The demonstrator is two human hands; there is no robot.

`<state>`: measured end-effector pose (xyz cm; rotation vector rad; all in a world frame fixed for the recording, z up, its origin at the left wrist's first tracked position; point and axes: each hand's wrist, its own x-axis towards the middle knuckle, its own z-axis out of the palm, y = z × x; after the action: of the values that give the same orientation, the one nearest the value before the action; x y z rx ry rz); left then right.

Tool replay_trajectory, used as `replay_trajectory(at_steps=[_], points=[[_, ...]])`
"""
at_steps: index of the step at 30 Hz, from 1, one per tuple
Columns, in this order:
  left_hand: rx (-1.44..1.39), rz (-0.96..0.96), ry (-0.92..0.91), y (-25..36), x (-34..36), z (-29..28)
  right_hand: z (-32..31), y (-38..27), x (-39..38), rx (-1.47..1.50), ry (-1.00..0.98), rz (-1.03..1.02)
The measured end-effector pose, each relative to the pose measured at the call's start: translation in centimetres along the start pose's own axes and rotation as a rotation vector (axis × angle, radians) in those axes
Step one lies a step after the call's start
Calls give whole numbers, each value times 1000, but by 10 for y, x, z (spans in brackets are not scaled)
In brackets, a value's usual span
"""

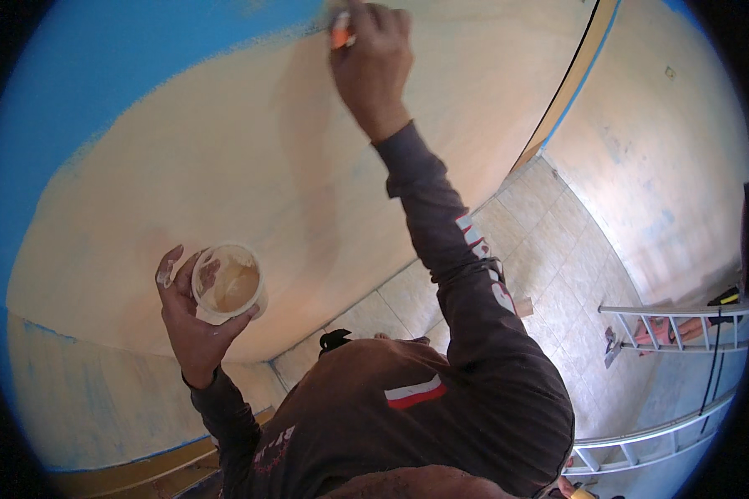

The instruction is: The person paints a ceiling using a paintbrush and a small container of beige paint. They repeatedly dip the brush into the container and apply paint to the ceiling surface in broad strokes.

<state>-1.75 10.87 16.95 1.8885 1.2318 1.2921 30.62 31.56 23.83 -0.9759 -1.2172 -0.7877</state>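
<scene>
In my left hand (pixel 193 320) is a small white plastic tub (pixel 262 299), tilted so its mouth faces me. Cream paint (pixel 240 287) lies inside it and is smeared on its inner wall. My fingers and thumb wrap round the tub, and pale paint marks a fingertip. My right hand (pixel 374 71) is raised high against the wall, closed round a paintbrush (pixel 341 33) with an orange handle; its bristle end is mostly hidden. The hand is near the border between the blue paint (pixel 150 58) and the cream-coated wall (pixel 233 150).
On the right, an aluminium ladder (pixel 674 437) stands over the tiled floor (pixel 558 333). Beyond it a scraper-like tool (pixel 612 348) and reddish items lie on the floor. A wooden door frame (pixel 558 108) edges the wall. Another cream wall (pixel 666 150) with blue patches is at the far right.
</scene>
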Motion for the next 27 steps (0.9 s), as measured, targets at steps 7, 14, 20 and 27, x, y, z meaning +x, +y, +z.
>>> replay_trajectory(at_steps=[7, 14, 20, 27], points=[[-17, 8, 21, 18, 13, -12, -18, -106, 17, 353, -41, -216], [-24, -36, 78, 7, -6, -18, -34, -11, 21, 276, 139, -137], [55, 28, 63, -29, -20, -16, -26, 204, 31, -376, 192, 80], [83, 34, 51, -35, -15, -19, -1, 160, 15, -285, 115, 129]])
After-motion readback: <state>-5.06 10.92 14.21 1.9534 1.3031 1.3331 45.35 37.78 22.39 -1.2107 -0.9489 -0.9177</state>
